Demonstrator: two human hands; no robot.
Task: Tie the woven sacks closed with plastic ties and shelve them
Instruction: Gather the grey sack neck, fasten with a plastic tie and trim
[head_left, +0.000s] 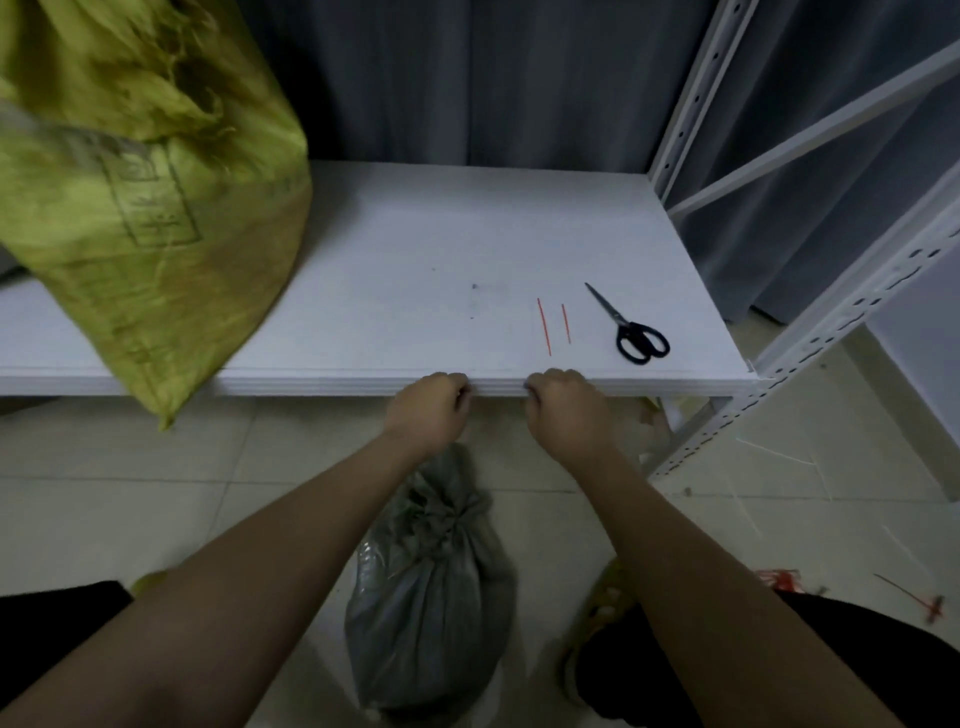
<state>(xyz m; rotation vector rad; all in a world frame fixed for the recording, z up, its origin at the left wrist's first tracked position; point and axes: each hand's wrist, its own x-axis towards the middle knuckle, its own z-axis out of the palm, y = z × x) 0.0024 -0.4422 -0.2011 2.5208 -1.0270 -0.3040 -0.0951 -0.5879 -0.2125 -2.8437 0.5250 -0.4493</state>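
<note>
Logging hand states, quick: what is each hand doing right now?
Left hand: fingers curled at the shelf edge; what it holds cannot be told.
Right hand: the same.

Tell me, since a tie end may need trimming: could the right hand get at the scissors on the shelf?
Probably yes. The right hand is curled at the shelf's front edge, and the scissors lie on top just beyond and to its right, with only bare board between them.

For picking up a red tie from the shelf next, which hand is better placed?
Right, probably. The right hand at the shelf edge sits almost directly below the two red ties; the left hand is farther left, above the grey sack.
</note>
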